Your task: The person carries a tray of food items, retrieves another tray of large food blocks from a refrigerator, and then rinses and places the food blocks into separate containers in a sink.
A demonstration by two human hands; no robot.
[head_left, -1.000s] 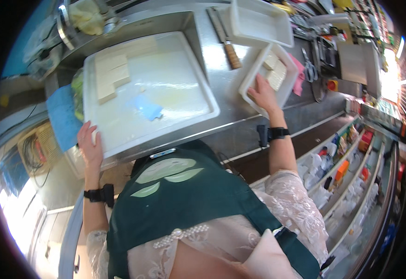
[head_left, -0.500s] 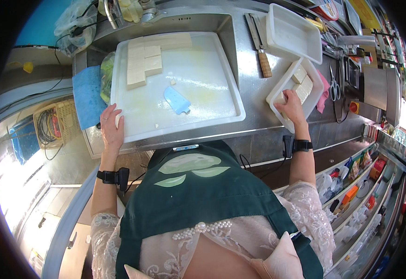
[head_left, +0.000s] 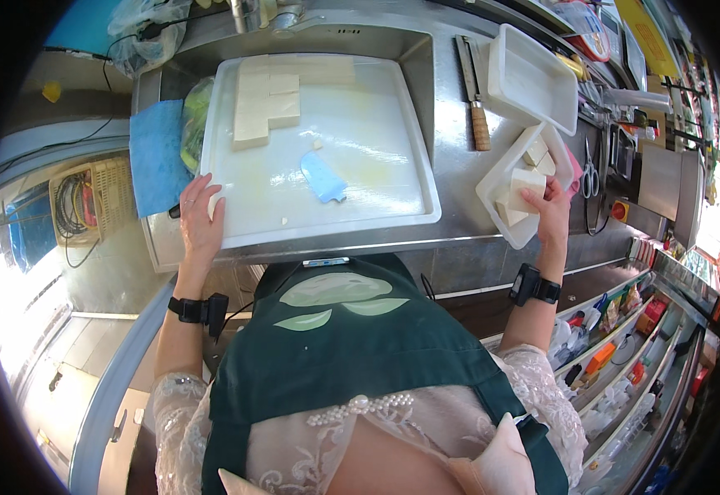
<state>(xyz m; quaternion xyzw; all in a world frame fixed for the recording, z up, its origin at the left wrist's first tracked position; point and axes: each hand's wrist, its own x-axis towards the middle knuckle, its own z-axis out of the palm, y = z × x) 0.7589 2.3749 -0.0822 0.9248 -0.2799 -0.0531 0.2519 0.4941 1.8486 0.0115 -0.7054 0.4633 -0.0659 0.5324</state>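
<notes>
My right hand [head_left: 551, 210] is closed on a pale tofu block [head_left: 526, 189], pinched between thumb and fingers over a narrow white container [head_left: 492, 216]. More tofu pieces [head_left: 535, 152] lie in that container, beside and below the held block. My left hand [head_left: 200, 221] rests at the near left edge of a large white tray [head_left: 376, 216], its fingers spread and nothing in them. Several tofu blocks [head_left: 252, 107] stand together in the tray's far left part. A light blue plastic scraper [head_left: 323, 178] lies flat in the tray's middle, with small white crumbs nearby.
The tray sits across a steel sink [head_left: 422, 62]. A wooden-handled knife [head_left: 479, 115] lies right of it, near an empty white container [head_left: 533, 78]. Scissors [head_left: 591, 169] are farther right. A blue cloth [head_left: 158, 157] and a bag of greens [head_left: 196, 128] lie left.
My right hand has lifted a tofu block up from among the pieces in the narrow container. My left hand stays at the tray's edge. The view has shifted slightly.
</notes>
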